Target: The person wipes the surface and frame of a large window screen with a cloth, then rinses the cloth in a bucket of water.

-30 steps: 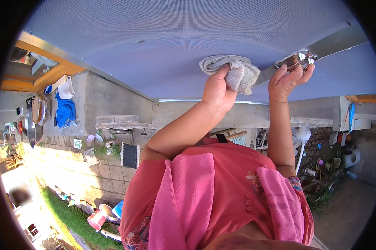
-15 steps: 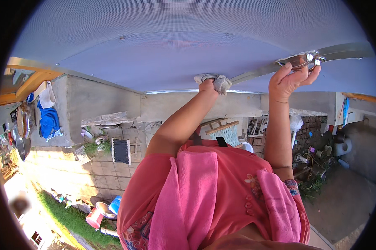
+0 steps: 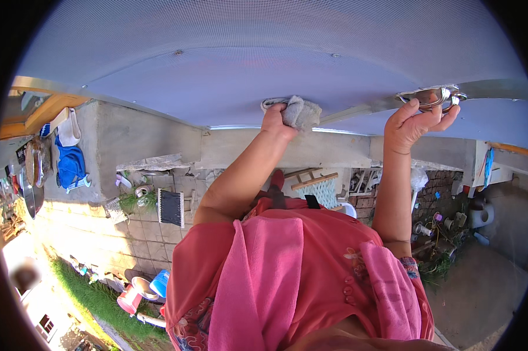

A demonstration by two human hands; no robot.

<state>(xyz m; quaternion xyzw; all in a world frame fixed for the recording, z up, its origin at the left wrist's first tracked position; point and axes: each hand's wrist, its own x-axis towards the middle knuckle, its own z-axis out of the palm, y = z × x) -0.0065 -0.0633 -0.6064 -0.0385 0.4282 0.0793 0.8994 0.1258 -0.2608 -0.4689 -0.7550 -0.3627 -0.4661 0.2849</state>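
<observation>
A blue-grey mesh screen panel fills the upper part of the view, crossed by a flat metal frame strip. My left hand is closed on a crumpled grey cloth, which lies against the panel near its lower edge. Farther right, a shiny metal door handle is fixed to the strip. The fingers of my right hand curl around this handle, with the thumb on its near side. Part of the handle is covered by the fingers.
Below the panel runs a grey concrete ledge. Blue cloth hangs at the left by a concrete pillar. On the paved ground are a low woven stool, a red bucket and, at right, a white jug.
My left hand has slid leftward along the panel with the grey cloth, more of which now shows. My right hand stays on the handle, and the whole view has shifted slightly.
</observation>
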